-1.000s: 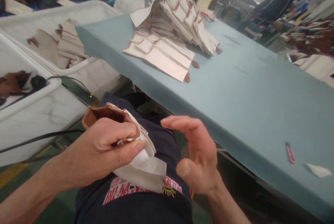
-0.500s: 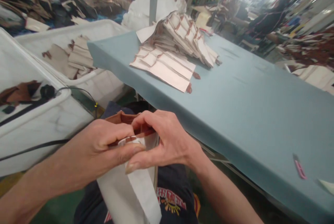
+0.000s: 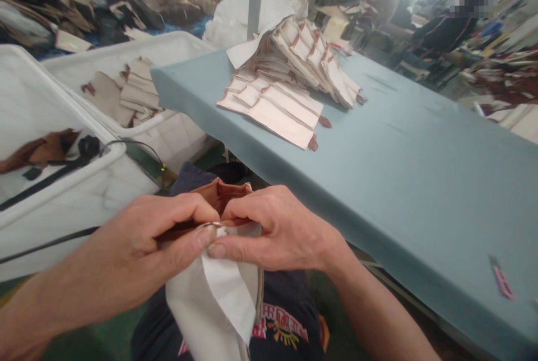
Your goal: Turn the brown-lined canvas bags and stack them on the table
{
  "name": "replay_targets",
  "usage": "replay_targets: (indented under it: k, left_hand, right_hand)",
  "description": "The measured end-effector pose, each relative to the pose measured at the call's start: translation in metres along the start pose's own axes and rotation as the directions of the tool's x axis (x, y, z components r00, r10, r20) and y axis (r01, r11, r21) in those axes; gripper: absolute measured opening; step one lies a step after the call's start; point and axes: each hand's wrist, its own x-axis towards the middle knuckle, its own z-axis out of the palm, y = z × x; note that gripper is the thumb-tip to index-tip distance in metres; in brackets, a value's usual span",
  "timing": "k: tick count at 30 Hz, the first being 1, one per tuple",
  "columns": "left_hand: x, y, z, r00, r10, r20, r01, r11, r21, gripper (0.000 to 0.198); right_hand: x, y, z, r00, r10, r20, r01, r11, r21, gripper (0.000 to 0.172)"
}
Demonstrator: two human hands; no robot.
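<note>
Table (image 3: pixel 399 181): extends from upper centre to lower right of the frame. The stack (image 3: pixel 302 52) and the flat panel (image 3: pixel 273 109) on it, at upper centre, keep their arrangement; only the viewpoint has shifted.

Bins: a near bin (image 3: pixel 84 193) at the left edge and a far bin (image 3: pixel 180 131) at upper left, both holding cut pieces.

Bag: the white-and-brown bag (image 3: pixel 193 299) is at lower centre, above the person's lap, brown opening uppermost. One second ago its white face lay more sideways; it now hangs toward the bottom of the frame.

Left hand (image 3: pixel 155 237): closed in a pinch on the bag's rim, as in both earlier views.

Right hand (image 3: pixel 273 226): one second ago spread and clear of the bag; now narrowed on the rim, fingers at the opening, thumb outside. The two thumbs are close together. In effect, a one-handed hold has become two-handed, and the work appears concentrated at this edge.

Strip (image 3: pixel 229 294): white, hanging below the thumbs; earlier it pointed right.

Cutter (image 3: pixel 500 279): pink, on the table at lower right, apart from both hands.
</note>
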Motion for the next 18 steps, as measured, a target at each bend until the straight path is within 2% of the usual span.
replay_targets:
  k: [6, 12, 18]
  left_hand:
    - [-0.007, -0.001, -0.001, 0.997, 0.017, -0.076, -0.012, 0.998, 0.057, 0.02]
    - [-0.015, -0.008, 0.004, 0.985, 0.134, -0.109, -0.111, 0.975, 0.195, 0.02]
    - [-0.015, -0.009, 0.005, 0.965, 0.256, -0.064, -0.229, 0.932, 0.28, 0.021]
  right_hand:
    - [0.001, -0.008, -0.002, 1.0, -0.001, 0.004, 0.002, 0.998, -0.07, 0.04]
    - [0.003, 0.006, 0.004, 0.999, -0.038, 0.004, 0.037, 0.99, 0.134, 0.045]
    - [0.002, 0.016, 0.008, 1.0, -0.021, -0.006, 0.022, 0.953, 0.303, 0.051]
